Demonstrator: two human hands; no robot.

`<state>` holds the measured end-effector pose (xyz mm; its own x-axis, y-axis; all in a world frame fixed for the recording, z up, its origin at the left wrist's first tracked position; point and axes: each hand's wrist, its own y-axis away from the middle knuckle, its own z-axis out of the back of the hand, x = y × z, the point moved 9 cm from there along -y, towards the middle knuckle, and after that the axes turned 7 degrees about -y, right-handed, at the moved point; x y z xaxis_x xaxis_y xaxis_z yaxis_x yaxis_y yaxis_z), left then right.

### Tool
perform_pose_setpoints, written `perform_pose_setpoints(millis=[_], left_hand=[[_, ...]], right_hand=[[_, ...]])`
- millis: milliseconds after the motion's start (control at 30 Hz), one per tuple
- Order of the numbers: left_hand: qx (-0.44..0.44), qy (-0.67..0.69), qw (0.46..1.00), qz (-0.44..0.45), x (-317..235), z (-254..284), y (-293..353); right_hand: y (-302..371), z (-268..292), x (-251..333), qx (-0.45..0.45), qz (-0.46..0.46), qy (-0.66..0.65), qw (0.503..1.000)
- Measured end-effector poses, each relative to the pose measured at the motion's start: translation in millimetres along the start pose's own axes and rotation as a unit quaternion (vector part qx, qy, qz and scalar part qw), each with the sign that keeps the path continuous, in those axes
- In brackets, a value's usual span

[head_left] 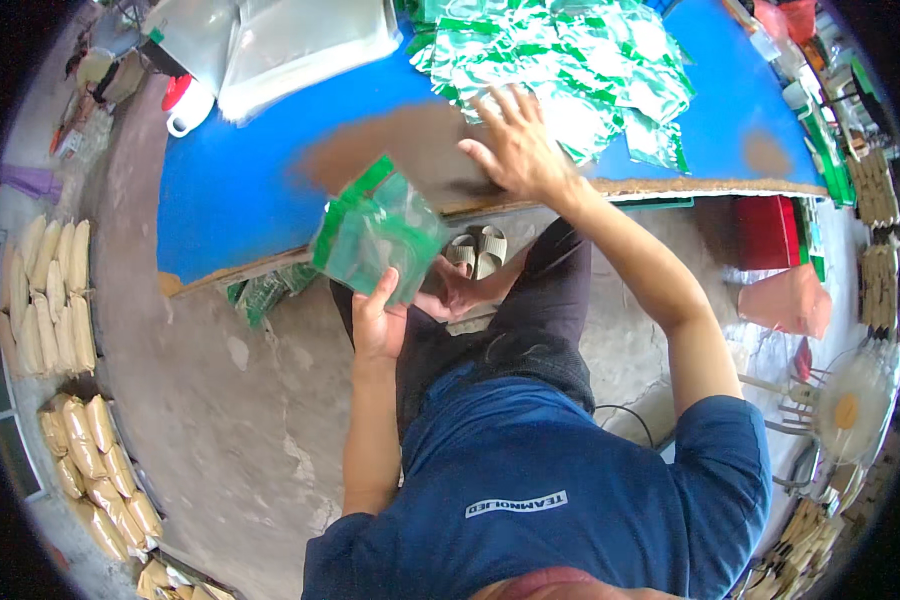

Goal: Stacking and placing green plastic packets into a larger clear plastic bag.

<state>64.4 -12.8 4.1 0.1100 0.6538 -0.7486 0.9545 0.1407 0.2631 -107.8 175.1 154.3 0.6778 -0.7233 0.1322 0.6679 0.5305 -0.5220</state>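
Note:
My left hand [378, 325] is closed on a few clear plastic bags [385, 225] with green bands, held in front of the table's near edge. The bags fan out slightly from my thumb and fingers. My right hand [520, 150] is open, fingers spread, at the near side of a heap of green-and-clear plastic bags [570, 70]. Its fingertips are by the heap's left front edge, and I cannot tell whether they touch a bag. The heap lies loosely spread on the blue table [240, 190], whose top is worn brown near my right hand.
Stacks of larger clear plastic bags [305, 50] lie at the table's far left, beside a white mug with a red lid [187, 105]. A pink bin [785, 302] and a fan [845, 410] stand at right. Filled tan packs [100, 460] are piled at left.

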Motion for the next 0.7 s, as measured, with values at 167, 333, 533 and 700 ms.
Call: perform_pose_setpoints(millis=[167, 333, 533, 700], left_hand=[[0.031, 0.009, 0.999, 0.034, 9, -25, -3], [0.032, -0.005, 0.999, 0.028, 11, -24, -9], [0.05, 0.019, 0.998, 0.019, 2, -5, 12], [0.067, 0.05, 0.996, 0.029, 7, -10, 21]], right_hand=[[49, -13, 50, 0.132, 0.162, -0.237, 0.949], [3, 1, 5, 0.067, -0.017, -0.266, 0.962], [11, -42, 18, 0.112, 0.055, -0.052, 0.991], [2, -43, 30, 0.086, 0.032, -0.134, 0.987]])
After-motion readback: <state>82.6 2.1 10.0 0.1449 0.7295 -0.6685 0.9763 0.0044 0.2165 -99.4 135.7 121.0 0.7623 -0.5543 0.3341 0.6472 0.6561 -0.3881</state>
